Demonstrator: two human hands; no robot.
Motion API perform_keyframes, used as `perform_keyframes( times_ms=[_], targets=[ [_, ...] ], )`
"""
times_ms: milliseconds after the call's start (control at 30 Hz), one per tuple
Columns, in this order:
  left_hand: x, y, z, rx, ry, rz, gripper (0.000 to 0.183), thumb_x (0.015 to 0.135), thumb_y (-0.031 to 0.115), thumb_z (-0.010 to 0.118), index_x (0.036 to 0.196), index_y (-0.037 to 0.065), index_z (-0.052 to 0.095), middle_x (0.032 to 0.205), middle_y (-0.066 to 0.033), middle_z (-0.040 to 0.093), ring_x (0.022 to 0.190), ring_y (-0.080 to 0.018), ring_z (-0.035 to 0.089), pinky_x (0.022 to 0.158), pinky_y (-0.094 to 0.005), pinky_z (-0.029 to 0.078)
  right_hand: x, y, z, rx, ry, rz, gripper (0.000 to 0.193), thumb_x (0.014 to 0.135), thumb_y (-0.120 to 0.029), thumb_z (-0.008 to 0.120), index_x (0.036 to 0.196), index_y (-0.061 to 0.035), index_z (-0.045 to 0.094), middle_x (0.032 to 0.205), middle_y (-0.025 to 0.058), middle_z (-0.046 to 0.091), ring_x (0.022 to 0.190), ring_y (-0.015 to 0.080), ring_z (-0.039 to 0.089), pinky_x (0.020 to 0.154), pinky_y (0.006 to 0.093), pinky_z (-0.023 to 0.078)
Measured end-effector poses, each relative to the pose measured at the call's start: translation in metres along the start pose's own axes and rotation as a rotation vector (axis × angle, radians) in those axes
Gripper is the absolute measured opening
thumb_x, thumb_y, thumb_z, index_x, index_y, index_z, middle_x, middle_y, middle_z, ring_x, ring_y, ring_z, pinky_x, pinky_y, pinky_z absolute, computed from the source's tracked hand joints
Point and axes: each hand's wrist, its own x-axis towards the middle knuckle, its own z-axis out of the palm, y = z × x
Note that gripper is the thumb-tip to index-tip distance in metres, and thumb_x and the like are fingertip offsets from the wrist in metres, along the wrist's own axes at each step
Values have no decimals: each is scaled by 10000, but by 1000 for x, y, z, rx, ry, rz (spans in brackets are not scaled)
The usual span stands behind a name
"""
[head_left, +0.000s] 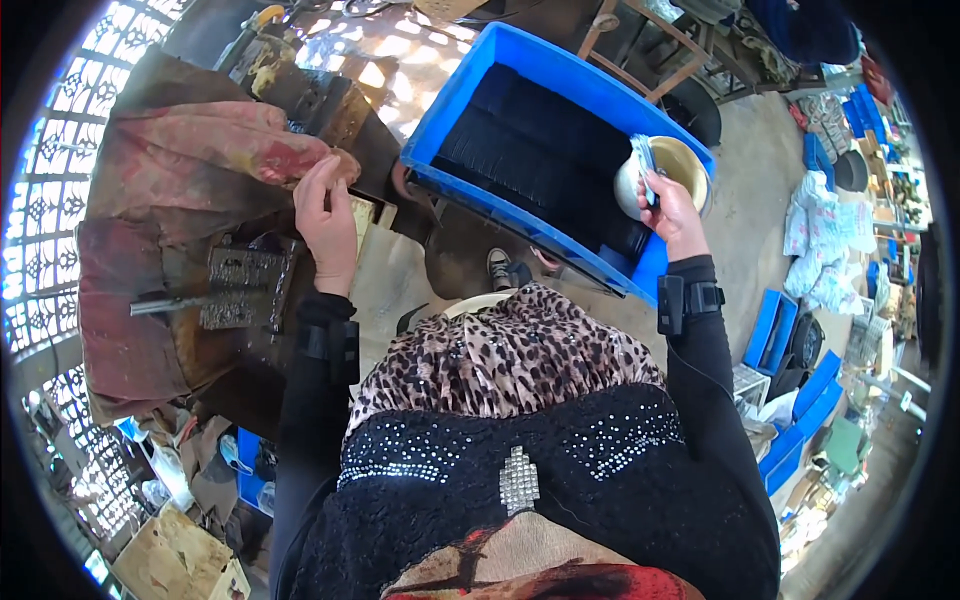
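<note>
At the machine's right side, my left hand (327, 222) has its fingers drawn together at the tip of a stained red cloth (225, 140). Whatever may be between those fingertips is too small to make out. My right hand (672, 212) is closed around a light blue, folded piece that looks like a rag (643, 160). It is at the side of a cream round pot (690, 168), inside the right end of a blue plastic crate (425, 130). Dark flat pieces (545, 150) lie packed in rows across the crate's bottom.
A greasy machine with a metal block (248, 285) and a protruding rod (165, 306) stands on the left, draped with cloth. Beyond the crate is a wooden frame (655, 50). White sacks (825, 240) and more blue crates (770, 330) stand on the right.
</note>
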Motion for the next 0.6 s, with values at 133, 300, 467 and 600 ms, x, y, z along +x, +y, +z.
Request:
perform_keyframes(
  times_ms=[133,300,467,600],
  targets=[
    [6,7,-18,44,1,11,270,868,-15,607,1132,22,656,1156,-122,650,1104,-294,581,969,-386,446,23,-11,71,-13,-200,15,194,948,-278,612,918,-87,613,743,-3,611,604,89,585,477,228,428],
    [-11,16,-48,232,-44,6,292,876,2,599,1163,29,643,1192,-123,626,1128,-304,557,991,-398,422,93,12,153,7,-301,224,180,973,-243,555,896,-85,593,712,18,607,569,125,589,471,294,459],
    [-45,32,-59,384,-91,-81,323,892,15,599,1214,33,620,1239,-134,606,1170,-304,542,1021,-391,407,113,28,213,-21,-147,249,229,1007,-271,504,870,-96,562,729,28,594,610,160,592,482,306,463],
    [-52,48,-50,418,-71,-176,350,882,30,606,1231,32,605,1259,-147,584,1174,-328,527,1023,-407,399,133,36,233,20,11,249,262,1014,-303,476,863,-102,550,720,56,589,576,191,575,473,346,464]
  ],
)
